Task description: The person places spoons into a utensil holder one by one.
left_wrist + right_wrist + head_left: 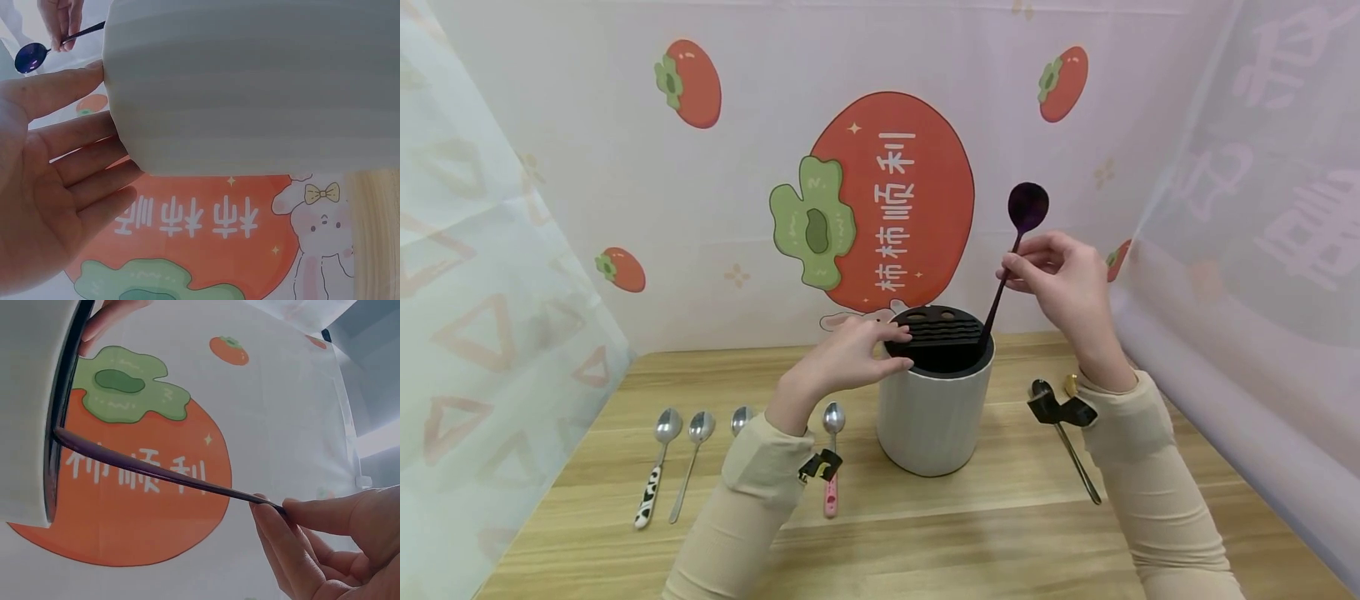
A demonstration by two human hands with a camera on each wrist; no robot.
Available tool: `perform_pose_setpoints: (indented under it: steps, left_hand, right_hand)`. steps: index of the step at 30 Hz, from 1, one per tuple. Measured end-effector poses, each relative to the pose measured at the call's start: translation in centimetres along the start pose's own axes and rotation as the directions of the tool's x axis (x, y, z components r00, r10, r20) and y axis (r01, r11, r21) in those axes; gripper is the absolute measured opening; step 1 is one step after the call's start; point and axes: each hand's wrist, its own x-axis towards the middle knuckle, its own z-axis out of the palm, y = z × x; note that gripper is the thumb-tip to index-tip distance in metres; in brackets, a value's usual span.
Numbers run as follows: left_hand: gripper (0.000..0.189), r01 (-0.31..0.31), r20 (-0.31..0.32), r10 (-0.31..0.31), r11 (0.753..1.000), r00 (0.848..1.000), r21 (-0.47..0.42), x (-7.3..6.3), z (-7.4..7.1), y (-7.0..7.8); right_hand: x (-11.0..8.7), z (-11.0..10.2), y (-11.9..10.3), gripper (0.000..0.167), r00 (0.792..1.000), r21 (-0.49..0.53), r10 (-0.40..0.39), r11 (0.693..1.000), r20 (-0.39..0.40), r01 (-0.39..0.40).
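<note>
A dark purple spoon point(1028, 207) stands tilted, bowl up, with the end of its handle inside the rim of a white utensil holder point(934, 421). My right hand point(1063, 279) pinches its handle between thumb and fingers, just below the bowl; the right wrist view shows this pinch on the handle point(156, 472) too. On the holder's left, my left hand point(850, 354) touches the rim with fingers and thumb extended. The holder has a black slotted top point(936, 329) with an open section in front. In the left wrist view the holder's wall hides what lies inside.
Left of the holder lie several spoons, among them a cow-patterned one point(657, 471) and a pink-handled one point(832, 458). A dark spoon point(1075, 458) and a gold piece point(1071, 384) lie right, partly behind the right wrist. A persimmon-printed cloth point(745, 167) hangs behind the wooden table point(955, 542).
</note>
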Motion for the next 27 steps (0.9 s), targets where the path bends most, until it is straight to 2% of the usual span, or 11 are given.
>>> perform_pose_setpoints:
  steps: [6,11,15,23,27]
  left_hand:
    - [0.036,-0.003,0.006,0.003,1.0,1.0,0.003,0.1,0.0,0.0]
    - [0.036,-0.004,0.009,0.004,1.0,1.0,0.016,0.1,0.1,-0.1]
    - [0.036,0.001,0.016,-0.002,1.0,1.0,0.009,0.1,0.0,0.0]
    - [0.036,0.0,0.001,0.0,1.0,1.0,0.008,0.0,0.0,0.0]
    - [0.037,-0.005,-0.001,0.005,1.0,1.0,0.01,0.0,0.1,0.0]
  right_hand:
    - [0.0,0.3,0.5,0.02,1.0,-0.048,0.013,0.999,-0.016,-0.014]
    - [0.0,0.5,0.8,0.019,1.0,-0.016,-0.003,1.0,-0.001,0.003]
    - [-0.1,0.6,1.0,0.018,1.0,-0.032,-0.005,0.999,0.009,0.006]
    - [-0.5,0.6,1.4,0.017,1.0,-0.095,0.007,0.995,0.024,-0.005]
    - [-0.6,0.5,1.5,0.017,1.0,-0.181,0.006,0.984,0.027,-0.001]
